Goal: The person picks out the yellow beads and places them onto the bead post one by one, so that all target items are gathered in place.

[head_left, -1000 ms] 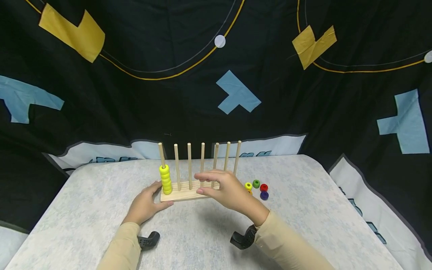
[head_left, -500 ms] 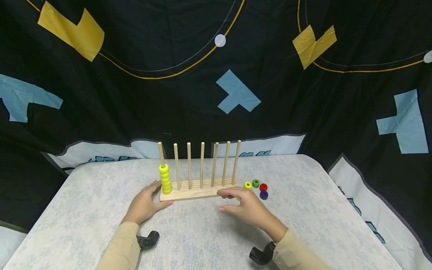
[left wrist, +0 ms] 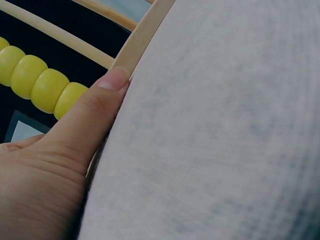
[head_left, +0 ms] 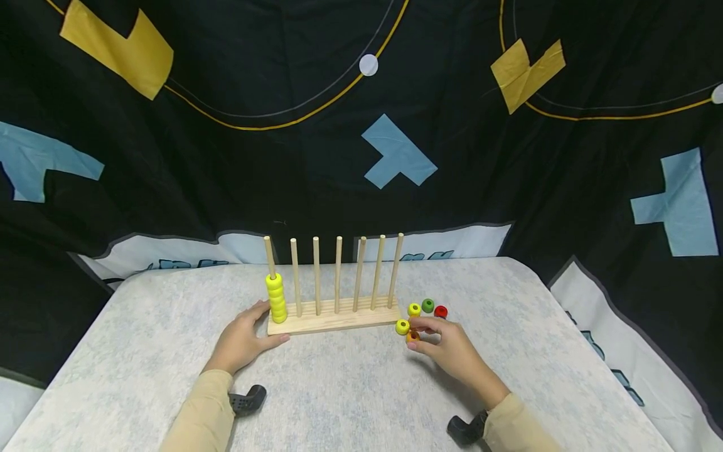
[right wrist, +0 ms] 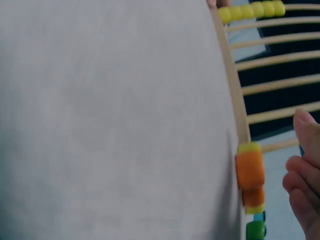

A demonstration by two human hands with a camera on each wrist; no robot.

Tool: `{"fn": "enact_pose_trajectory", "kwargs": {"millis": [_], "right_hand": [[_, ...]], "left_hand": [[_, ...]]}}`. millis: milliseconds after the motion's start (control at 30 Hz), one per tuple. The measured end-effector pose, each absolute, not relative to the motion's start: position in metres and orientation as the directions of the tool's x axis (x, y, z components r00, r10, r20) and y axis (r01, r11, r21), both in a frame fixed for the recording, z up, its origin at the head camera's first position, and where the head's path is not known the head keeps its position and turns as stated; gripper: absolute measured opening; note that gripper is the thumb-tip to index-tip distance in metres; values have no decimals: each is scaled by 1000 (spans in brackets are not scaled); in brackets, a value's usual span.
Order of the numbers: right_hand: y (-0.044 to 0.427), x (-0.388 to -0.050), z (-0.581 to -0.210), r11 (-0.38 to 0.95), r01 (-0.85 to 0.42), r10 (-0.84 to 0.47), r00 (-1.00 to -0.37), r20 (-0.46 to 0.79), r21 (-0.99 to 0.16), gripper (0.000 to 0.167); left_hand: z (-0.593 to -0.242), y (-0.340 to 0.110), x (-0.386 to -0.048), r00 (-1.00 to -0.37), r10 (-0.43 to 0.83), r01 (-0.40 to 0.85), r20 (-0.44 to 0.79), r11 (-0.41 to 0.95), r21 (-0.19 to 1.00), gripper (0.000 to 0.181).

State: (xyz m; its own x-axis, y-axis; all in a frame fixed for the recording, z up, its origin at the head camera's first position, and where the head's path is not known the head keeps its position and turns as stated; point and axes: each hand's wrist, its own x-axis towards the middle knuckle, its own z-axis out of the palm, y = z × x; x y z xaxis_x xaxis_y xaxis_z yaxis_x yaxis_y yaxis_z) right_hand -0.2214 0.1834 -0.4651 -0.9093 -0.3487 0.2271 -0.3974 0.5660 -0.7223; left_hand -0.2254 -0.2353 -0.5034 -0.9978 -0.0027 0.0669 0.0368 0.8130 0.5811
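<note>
A wooden abacus rack [head_left: 333, 321] with a row of upright pegs stands on the table. Several yellow beads [head_left: 277, 298] are stacked on its leftmost peg. My left hand [head_left: 240, 342] grips the rack's left end, with the thumb [left wrist: 107, 87] along the front edge of the base. Past the rack's right end, my right hand [head_left: 454, 355] is at a group of loose beads. Its thumb and fingers are spread apart around an orange bead [head_left: 413, 337]; the right wrist view shows a gap between fingers and bead. A loose yellow bead [head_left: 402, 326] lies beside the orange one.
Another yellow bead [head_left: 415, 309], a green bead [head_left: 427, 306] and a red bead [head_left: 440, 311] lie behind my right hand. The light table [head_left: 339, 395] ends at a dark patterned cloth [head_left: 294, 176]. Each wrist wears a black camera mount [head_left: 248, 400].
My right hand has moved from in front of the pegs to the right, down to the loose beads. It now hides the blue bead. My left hand has stayed at the rack.
</note>
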Motion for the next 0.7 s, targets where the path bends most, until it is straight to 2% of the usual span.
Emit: {"fn": "enact_pose_trajectory", "kwargs": {"millis": [200, 433, 700], "right_hand": [[184, -235, -471, 602, -375, -304, -924, 231, -705, 48], [175, -244, -471, 726, -370, -296, -929, 223, -579, 49], [164, -249, -472, 789, -424, -338, -904, 262, -445, 36]], "left_hand": [[-502, -237, -224, -999, -10, 23, 53, 811, 584, 103], [-501, -236, -223, -999, -10, 21, 50, 808, 588, 103], [-502, -236, -225, -998, -3, 31, 56, 810, 586, 104]]}}
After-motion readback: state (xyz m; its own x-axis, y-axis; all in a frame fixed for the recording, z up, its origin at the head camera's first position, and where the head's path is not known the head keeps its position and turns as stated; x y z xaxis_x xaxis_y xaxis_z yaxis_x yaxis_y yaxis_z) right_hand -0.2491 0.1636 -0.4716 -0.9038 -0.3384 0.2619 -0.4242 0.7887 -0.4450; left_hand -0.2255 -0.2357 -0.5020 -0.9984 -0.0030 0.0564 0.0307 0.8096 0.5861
